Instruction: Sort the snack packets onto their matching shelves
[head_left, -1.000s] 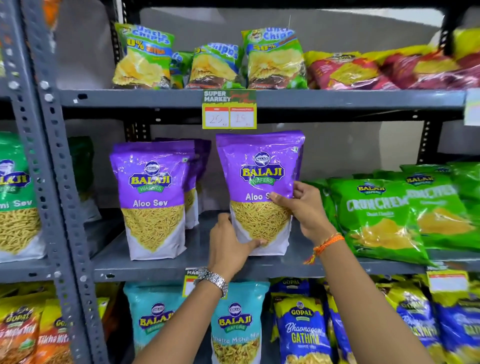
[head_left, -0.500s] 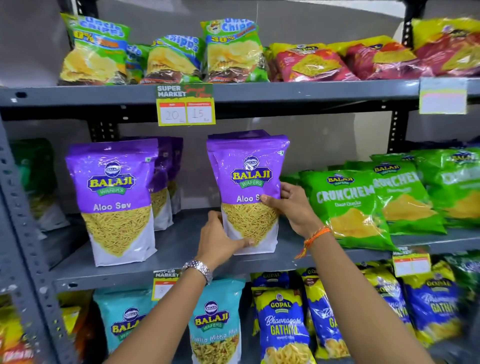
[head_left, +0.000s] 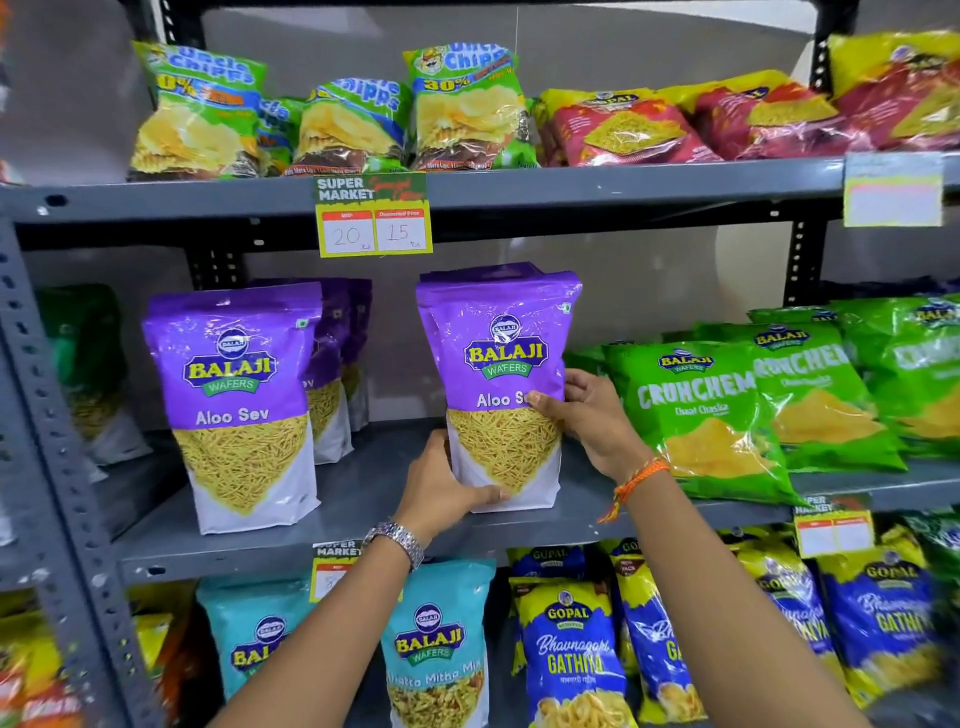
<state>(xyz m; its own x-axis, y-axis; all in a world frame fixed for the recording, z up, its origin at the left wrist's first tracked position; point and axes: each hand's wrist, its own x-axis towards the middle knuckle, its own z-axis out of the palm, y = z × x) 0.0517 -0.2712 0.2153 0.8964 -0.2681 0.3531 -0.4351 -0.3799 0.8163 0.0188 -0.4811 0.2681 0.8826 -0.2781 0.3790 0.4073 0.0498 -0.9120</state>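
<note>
Both hands on one purple Aloo Sev packet (head_left: 501, 374), standing upright on the grey middle shelf (head_left: 363, 499). Left hand (head_left: 441, 491), watch on wrist, grips the packet's lower left corner, thumb across the white bottom front, remaining fingers hidden behind. Right hand (head_left: 589, 415), orange thread on wrist, clasps the right edge at mid-height, thumb on the front over the printed name, other fingers wrapped round the back. Packet base touches the shelf or sits just above it; cannot tell which.

Second purple Aloo Sev packet (head_left: 239, 405) stands upright to the left, apart from the held one, more purple packs lined up behind it. Green Crunchem packets (head_left: 711, 410) lean just beside the right hand on the same shelf. Upper shelf: green Uncle Chipps bags (head_left: 467, 109), red-yellow packs to their right. Price tag (head_left: 373, 215) reading 20 and 15 hangs from the upper shelf edge. Lower shelf: teal Balaji packs (head_left: 436, 644), blue Gopal Gathiya packs (head_left: 571, 654).
</note>
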